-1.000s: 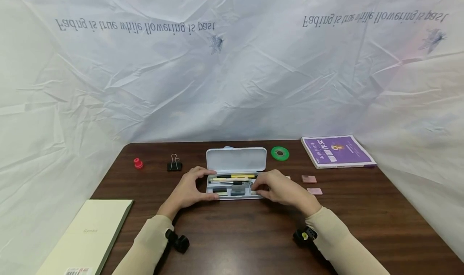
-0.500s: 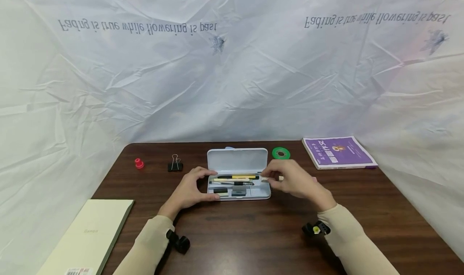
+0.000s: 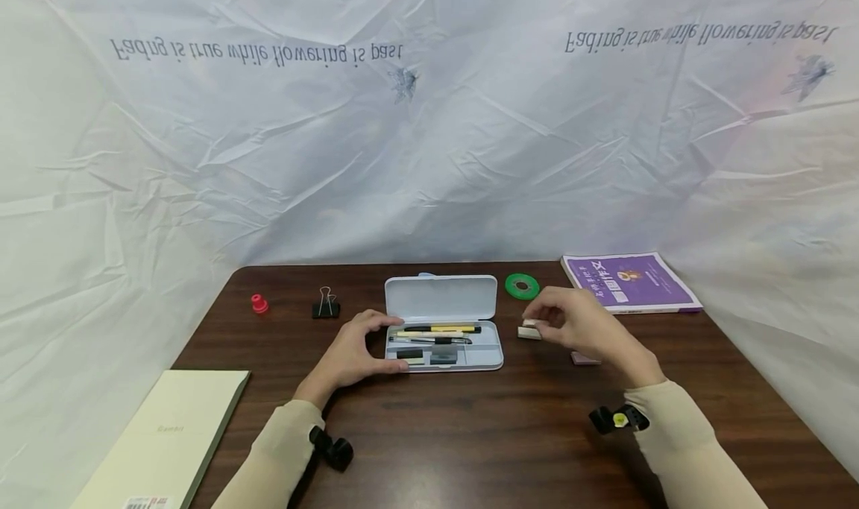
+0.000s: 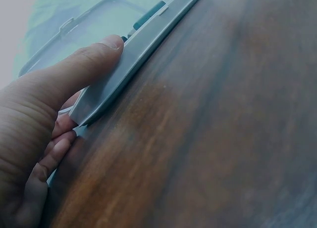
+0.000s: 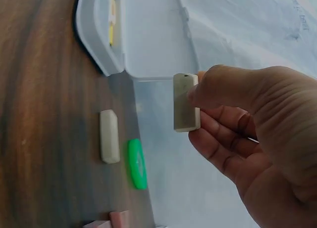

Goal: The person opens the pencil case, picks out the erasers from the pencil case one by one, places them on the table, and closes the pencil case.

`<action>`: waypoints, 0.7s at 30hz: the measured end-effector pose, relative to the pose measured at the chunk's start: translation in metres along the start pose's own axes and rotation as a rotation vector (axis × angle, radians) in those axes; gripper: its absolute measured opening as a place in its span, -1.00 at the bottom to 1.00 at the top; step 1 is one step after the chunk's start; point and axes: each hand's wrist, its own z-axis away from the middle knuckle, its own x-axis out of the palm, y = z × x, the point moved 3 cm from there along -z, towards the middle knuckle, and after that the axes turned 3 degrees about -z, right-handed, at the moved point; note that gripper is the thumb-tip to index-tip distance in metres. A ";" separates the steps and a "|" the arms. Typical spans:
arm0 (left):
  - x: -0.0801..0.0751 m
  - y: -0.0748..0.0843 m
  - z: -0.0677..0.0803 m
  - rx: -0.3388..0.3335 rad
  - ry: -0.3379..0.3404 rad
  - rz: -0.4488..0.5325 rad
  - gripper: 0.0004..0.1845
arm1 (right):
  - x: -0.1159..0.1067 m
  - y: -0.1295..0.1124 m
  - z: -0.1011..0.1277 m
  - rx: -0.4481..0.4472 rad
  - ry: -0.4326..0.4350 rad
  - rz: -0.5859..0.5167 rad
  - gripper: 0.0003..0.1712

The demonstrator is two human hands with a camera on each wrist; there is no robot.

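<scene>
We see the left hand (image 3: pixel 349 356) gripping the left end of the open pencil case (image 3: pixel 443 345) on the bench (image 3: pixel 470 434), thumb along its front edge. The right hand (image 3: pixel 580 326) pinches a small white eraser (image 5: pixel 185 102) in its fingertips, held in the air just right of the case, above another white eraser (image 5: pixel 109 136) lying near a green tape roll (image 3: pixel 521 285).

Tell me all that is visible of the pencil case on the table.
The pencil case is pale grey-blue, plastic by its look, with rounded corners. It lies open on the dark wooden table, its lid tilted up at the back. The tray has compartments: pens and a pencil lie lengthwise at the back, small dark blocks in front; the right front compartment looks bare. The left hand grips its left end.
</scene>
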 end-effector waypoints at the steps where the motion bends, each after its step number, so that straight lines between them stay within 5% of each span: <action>1: 0.000 0.000 0.000 0.003 0.001 -0.003 -0.18 | 0.001 0.002 0.001 0.016 -0.021 -0.005 -0.72; 7: 0.000 0.001 0.000 0.002 0.001 -0.008 -0.18 | 0.014 0.013 0.003 0.071 -0.171 -0.020 -0.70; 21: 0.001 -0.001 0.001 -0.004 0.005 -0.009 -0.17 | 0.033 0.014 0.003 0.117 -0.343 -0.054 -0.69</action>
